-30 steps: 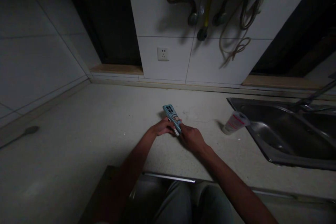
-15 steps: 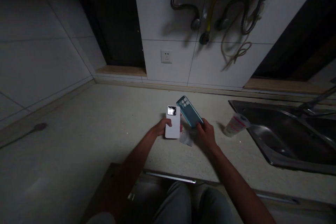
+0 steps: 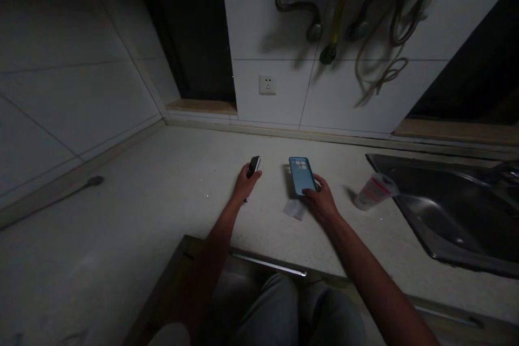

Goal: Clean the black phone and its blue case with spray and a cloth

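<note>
Left hand (image 3: 244,184) pinches phone (image 3: 253,165) edge-up, grip looks thin in the dark; may slip. Right hand (image 3: 322,201) fingers clamp case (image 3: 301,174) just ahead.

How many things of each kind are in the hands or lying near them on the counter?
phone, in the left hand: 1
phone case, teal, held by the right hand: 1
pale scrap, flat beside the case: 1
tube, white and red, lying by the sink: 1
Total: 4
</note>
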Demonstrator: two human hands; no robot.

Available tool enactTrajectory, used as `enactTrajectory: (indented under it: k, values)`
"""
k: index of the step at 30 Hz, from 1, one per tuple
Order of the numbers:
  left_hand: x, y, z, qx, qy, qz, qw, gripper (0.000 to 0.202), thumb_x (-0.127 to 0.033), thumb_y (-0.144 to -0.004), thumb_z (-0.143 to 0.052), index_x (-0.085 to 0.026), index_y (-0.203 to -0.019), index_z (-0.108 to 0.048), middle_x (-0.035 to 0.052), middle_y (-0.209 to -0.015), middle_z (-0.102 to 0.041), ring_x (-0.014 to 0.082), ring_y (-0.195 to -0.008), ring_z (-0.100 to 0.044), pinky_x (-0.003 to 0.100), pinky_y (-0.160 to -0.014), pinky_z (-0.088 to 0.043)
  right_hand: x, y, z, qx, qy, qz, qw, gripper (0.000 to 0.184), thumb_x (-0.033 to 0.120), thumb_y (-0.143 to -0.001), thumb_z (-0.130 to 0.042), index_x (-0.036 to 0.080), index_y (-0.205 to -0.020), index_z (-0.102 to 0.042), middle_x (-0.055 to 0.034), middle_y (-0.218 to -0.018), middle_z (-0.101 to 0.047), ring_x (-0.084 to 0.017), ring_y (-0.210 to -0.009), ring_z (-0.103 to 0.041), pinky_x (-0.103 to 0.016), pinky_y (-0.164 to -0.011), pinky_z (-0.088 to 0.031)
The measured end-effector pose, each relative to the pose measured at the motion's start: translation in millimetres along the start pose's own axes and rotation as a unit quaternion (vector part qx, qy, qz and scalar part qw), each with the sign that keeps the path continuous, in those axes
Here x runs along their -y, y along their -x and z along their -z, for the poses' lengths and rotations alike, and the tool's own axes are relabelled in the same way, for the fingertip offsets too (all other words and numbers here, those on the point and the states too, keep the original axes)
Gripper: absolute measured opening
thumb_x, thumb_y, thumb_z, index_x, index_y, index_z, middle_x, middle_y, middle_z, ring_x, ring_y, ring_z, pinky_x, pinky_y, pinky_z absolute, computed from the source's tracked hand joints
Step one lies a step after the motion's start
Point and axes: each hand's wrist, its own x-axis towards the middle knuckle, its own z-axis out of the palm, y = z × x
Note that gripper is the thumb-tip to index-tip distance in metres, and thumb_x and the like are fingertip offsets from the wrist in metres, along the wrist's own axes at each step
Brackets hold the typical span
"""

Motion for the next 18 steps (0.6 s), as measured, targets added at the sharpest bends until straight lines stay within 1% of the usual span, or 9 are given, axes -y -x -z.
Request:
enactTrajectory:
  k: [1,2,3,5,8,10,13,18]
  values:
    - [0.1,3.0,-0.5,-0.033,-0.061,-0.027,0.997,0.060,-0.042,-0.077,-0.069,-0.020,-0.131,-0.052,0.0112,-0.118,-0.062,0.0237,-0.107,-0.059,0.033,-0.087,-0.045,-0.8,-0.4,-0.3,0.000,-0.004,-0.004,1.000,0.075,0.022,-0.052,-0.076,0.030,-0.119,-0.045,-0.0009,-0.106,-0.062,-0.022,-0.086,-0.066,-0.036,-0.068,-0.059]
    - [-0.1,6.1,-1.7,-0.058,-0.119,-0.048,0.990,0.064,-0.043,-0.077,-0.070,-0.018,-0.133,-0.051,0.0145,-0.125,-0.060,0.0274,-0.117,-0.056,0.036,-0.094,-0.043,-1.4,-1.0,-0.5,-0.001,-0.007,-0.009,1.000,0.075,0.022,-0.051,-0.076,0.030,-0.119,-0.045,-0.0006,-0.105,-0.062,-0.022,-0.086,-0.066,-0.037,-0.069,-0.059]
    - [-0.6,9.2,-3.4,-0.071,-0.172,-0.060,0.981,0.068,-0.044,-0.078,-0.070,-0.017,-0.137,-0.050,0.0174,-0.128,-0.058,0.0303,-0.121,-0.055,0.038,-0.097,-0.042,-1.7,-1.6,-0.5,-0.002,-0.009,-0.014,1.000,0.076,0.022,-0.051,-0.077,0.030,-0.119,-0.045,-0.0004,-0.104,-0.063,-0.022,-0.085,-0.066,-0.037,-0.069,-0.059]
    - [-1.7,14.6,-8.5,-0.075,-0.264,-0.069,0.959,0.075,-0.044,-0.078,-0.071,-0.016,-0.143,-0.046,0.0205,-0.129,-0.057,0.0341,-0.121,-0.055,0.041,-0.096,-0.042,-2.3,-3.2,0.1,-0.005,-0.012,-0.022,1.000,0.076,0.023,-0.051,-0.077,0.029,-0.120,-0.045,-0.0007,-0.103,-0.063,-0.021,-0.083,-0.066,-0.036,-0.069,-0.058]
    - [-1.0,19.6,-17.2,-0.051,-0.368,-0.075,0.925,0.080,-0.046,-0.079,-0.070,-0.016,-0.147,-0.042,0.0223,-0.128,-0.056,0.0366,-0.117,-0.057,0.042,-0.091,-0.045,-5.1,-6.4,2.3,-0.008,-0.005,-0.019,1.000,0.075,0.027,-0.053,-0.076,0.027,-0.121,-0.045,-0.0021,-0.102,-0.062,-0.021,-0.081,-0.065,-0.034,-0.066,-0.056]
    - [1.5,20.9,-21.6,-0.039,-0.418,-0.083,0.904,0.080,-0.047,-0.079,-0.069,-0.015,-0.147,-0.041,0.0223,-0.125,-0.057,0.0367,-0.115,-0.058,0.042,-0.090,-0.046,-8.4,-8.9,3.7,-0.008,0.008,-0.008,1.000,0.072,0.031,-0.055,-0.072,0.027,-0.122,-0.044,-0.0031,-0.102,-0.062,-0.021,-0.080,-0.065,-0.034,-0.066,-0.056]
    - [6.5,21.0,-24.7,-0.041,-0.471,-0.095,0.876,0.080,-0.048,-0.082,-0.066,-0.013,-0.149,-0.040,0.0228,-0.123,-0.057,0.0368,-0.116,-0.056,0.043,-0.091,-0.046,-13.8,-12.4,5.1,-0.006,0.021,0.007,1.000,0.068,0.033,-0.059,-0.067,0.027,-0.122,-0.045,-0.0038,-0.104,-0.062,-0.021,-0.081,-0.064,-0.034,-0.067,-0.055]
    - [12.5,20.5,-26.4,-0.054,-0.517,-0.105,0.848,0.083,-0.053,-0.087,-0.059,-0.005,-0.151,-0.036,0.0265,-0.126,-0.055,0.0378,-0.116,-0.054,0.045,-0.095,-0.044,-18.2,-14.4,5.4,0.008,0.062,0.012,0.998,0.068,0.035,-0.062,-0.062,0.027,-0.126,-0.042,-0.0044,-0.108,-0.062,-0.021,-0.084,-0.064,-0.035,-0.070,-0.055]
